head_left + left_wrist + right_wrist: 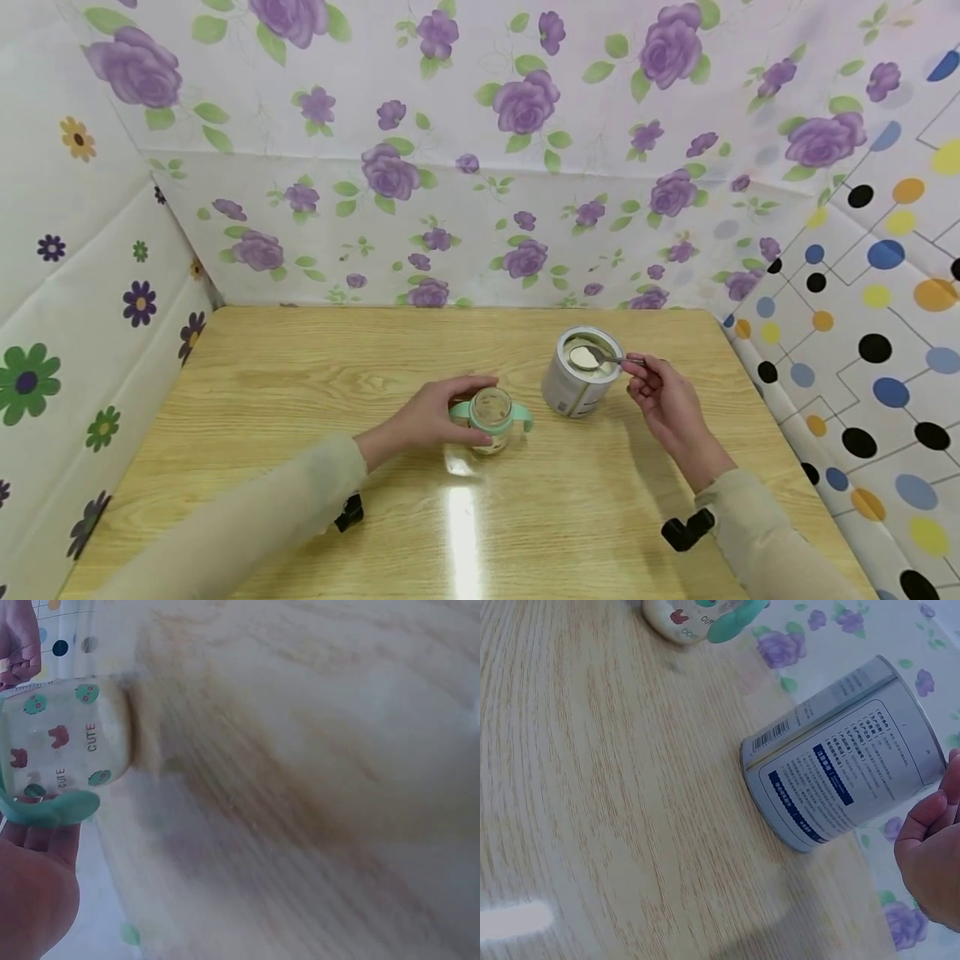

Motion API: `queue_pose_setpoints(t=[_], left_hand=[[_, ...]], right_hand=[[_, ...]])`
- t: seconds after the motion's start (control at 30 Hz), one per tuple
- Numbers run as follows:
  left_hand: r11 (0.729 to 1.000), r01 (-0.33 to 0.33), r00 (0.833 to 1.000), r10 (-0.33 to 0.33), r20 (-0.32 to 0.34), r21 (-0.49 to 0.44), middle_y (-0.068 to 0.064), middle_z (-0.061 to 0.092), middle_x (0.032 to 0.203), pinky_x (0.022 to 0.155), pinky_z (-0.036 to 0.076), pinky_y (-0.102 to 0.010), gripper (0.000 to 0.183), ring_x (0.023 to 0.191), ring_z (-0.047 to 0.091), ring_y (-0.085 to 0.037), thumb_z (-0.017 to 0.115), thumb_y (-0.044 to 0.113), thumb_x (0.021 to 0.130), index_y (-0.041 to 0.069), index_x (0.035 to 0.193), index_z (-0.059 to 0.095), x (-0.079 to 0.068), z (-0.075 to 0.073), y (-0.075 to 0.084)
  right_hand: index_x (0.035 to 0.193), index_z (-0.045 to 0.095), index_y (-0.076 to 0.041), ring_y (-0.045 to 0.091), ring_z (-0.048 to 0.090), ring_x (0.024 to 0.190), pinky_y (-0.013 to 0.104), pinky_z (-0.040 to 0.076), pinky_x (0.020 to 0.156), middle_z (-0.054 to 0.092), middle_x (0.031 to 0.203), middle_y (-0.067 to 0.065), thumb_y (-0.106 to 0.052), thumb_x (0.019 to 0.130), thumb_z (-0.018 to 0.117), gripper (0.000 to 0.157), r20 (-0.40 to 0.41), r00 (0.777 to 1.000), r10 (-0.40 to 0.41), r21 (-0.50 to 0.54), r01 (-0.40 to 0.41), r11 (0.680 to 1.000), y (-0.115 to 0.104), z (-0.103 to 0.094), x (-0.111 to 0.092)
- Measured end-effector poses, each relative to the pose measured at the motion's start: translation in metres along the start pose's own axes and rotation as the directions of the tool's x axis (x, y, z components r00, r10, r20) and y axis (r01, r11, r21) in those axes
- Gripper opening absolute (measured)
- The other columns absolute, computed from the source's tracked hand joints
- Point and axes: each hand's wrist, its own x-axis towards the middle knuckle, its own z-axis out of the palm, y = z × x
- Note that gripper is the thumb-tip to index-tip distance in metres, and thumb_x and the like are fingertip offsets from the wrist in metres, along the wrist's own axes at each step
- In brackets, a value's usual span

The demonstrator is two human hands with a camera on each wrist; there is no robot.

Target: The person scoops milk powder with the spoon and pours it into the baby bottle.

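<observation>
My left hand [437,414] holds a clear baby bottle [491,437] with mint-green handles by its left side, thumb in front and fingers behind. The bottle stands upright and uncapped on the table. Printed figures and the word CUTE show on its wall in the left wrist view. To its right is a white-grey can [564,390] with its top off and printed text on its side. Pinched in my right hand [672,407] is a metal spoon [628,361] by its handle. Its bowl, heaped with white powder [583,358], is over the can's mouth.
A wood-grain table [300,367] lies under everything. Behind it hangs a cloth [420,100] with purple flowers. Patterned cloths also line the left and right sides. Black wrist mounts [687,530] sit at both sleeves.
</observation>
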Motion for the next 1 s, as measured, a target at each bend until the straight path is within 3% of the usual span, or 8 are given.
queue_pose_setpoints(t=[0.27, 0.63, 0.83, 1.0], left_hand=[[1.0, 0.024, 0.999, -0.024, -0.035, 0.001, -0.007, 0.068, 0.143, 0.11, 0.053, -0.044, 0.071, 0.132, 0.064, -0.027, 0.093, 0.028, 0.087, 0.022, 0.151, 0.062, 0.0, 0.007, -0.006], [0.999, 0.033, 0.998, -0.033, -0.045, -0.011, -0.005, 0.068, 0.143, 0.109, 0.053, -0.043, 0.07, 0.129, 0.066, -0.025, 0.093, 0.028, 0.087, 0.024, 0.15, 0.063, 0.0, 0.008, -0.006], [0.999, 0.031, 0.998, -0.031, -0.045, -0.015, -0.004, 0.068, 0.143, 0.109, 0.053, -0.045, 0.07, 0.129, 0.066, -0.026, 0.093, 0.029, 0.087, 0.025, 0.15, 0.063, 0.0, 0.008, -0.007], [0.999, 0.035, 0.998, -0.035, -0.046, -0.009, -0.004, 0.068, 0.144, 0.109, 0.052, -0.045, 0.071, 0.13, 0.065, -0.026, 0.093, 0.03, 0.086, 0.024, 0.15, 0.063, 0.0, 0.008, -0.008]], right_hand=[[0.104, 0.079, 0.0, 0.011, 0.068, 0.078, 0.022, 0.055, 0.074, 0.08, 0.092, 0.006, -0.016, 0.117, 0.043, 0.041, -0.018, 0.999, 0.029, 0.043, -0.028, 0.999, -0.003, 0.0, -0.001], [0.104, 0.078, 0.0, 0.011, 0.067, 0.078, 0.022, 0.054, 0.075, 0.08, 0.091, 0.006, -0.017, 0.118, 0.041, 0.043, -0.021, 0.999, 0.035, 0.066, -0.034, 0.997, -0.008, 0.005, -0.001], [0.106, 0.078, 0.002, 0.012, 0.07, 0.081, 0.022, 0.055, 0.075, 0.08, 0.092, 0.009, -0.016, 0.117, 0.044, 0.039, 0.045, 0.999, 0.017, 0.112, -0.022, 0.994, -0.02, 0.023, -0.009], [0.106, 0.078, 0.001, 0.012, 0.072, 0.079, 0.022, 0.056, 0.073, 0.08, 0.09, 0.008, -0.016, 0.116, 0.046, 0.038, 0.082, 0.997, 0.016, 0.092, -0.024, 0.995, -0.024, 0.047, -0.018]])
